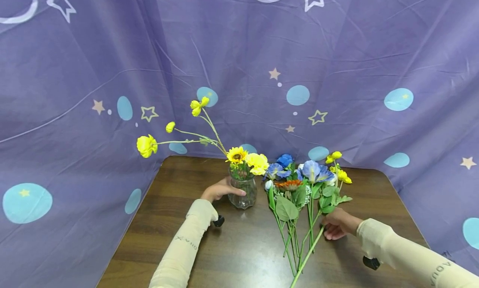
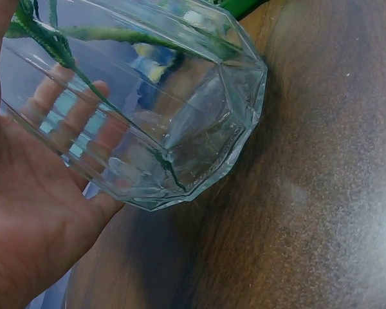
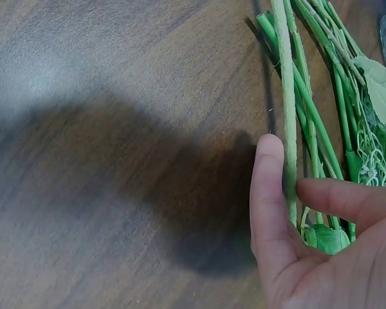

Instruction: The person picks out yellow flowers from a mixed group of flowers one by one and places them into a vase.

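On the table, my left hand (image 1: 220,190) grips a clear glass vase (image 1: 244,201), thumb in front and fingers behind the glass. A sunflower (image 1: 237,156), a pale yellow bloom (image 1: 257,163) and a long branching stem with yellow flowers (image 1: 146,146) stand in the vase. Thin green stems (image 2: 119,111) show through its faceted wall in the left wrist view. My right hand (image 1: 339,223) pinches a thick light green flower stem (image 3: 285,77) between thumb and finger. That stem lies at the right edge of a bunch of artificial flowers; its upper part merges with leaves and small yellow flowers (image 1: 342,175).
Blue flowers (image 1: 312,171), an orange flower (image 1: 289,185) and broad green leaves (image 1: 287,209) lie right of the vase, stems toward the front. The wooden table (image 1: 157,238) meets a purple patterned curtain (image 1: 239,55) at its back edge.
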`<state>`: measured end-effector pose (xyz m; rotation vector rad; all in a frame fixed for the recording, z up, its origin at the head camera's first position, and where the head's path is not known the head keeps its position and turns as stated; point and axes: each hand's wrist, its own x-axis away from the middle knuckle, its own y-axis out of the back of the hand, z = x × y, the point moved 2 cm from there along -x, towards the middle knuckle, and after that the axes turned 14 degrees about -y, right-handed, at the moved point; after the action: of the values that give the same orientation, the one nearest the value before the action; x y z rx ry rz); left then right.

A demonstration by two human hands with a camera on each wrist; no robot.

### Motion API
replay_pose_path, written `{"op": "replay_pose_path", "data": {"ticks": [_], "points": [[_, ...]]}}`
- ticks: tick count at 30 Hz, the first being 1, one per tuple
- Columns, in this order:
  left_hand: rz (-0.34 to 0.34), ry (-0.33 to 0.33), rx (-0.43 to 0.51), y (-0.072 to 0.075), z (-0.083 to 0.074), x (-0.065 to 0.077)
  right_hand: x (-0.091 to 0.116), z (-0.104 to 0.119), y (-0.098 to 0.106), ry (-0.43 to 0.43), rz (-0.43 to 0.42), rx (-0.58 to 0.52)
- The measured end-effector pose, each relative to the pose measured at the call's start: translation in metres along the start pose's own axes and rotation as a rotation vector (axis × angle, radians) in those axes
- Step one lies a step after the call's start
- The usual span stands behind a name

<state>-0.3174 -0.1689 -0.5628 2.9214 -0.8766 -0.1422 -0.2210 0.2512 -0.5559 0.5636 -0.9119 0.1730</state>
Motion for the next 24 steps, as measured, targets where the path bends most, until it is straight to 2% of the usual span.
{"op": "replay_pose_path", "data": {"ticks": [9,15,24], "points": [[0.006,-0.004,0.004,0.0,0.003,0.0,-0.001,-0.003,-0.001,-0.023,0.02,-0.049],[0.0,0.001,0.006,0.0,0.003,-0.001,-0.004,-0.006,-0.001,-0.052,0.07,-0.079],[0.005,-0.001,0.002,-0.001,0.0,-0.001,-0.011,-0.009,0.0,-0.042,0.143,-0.165]]}}
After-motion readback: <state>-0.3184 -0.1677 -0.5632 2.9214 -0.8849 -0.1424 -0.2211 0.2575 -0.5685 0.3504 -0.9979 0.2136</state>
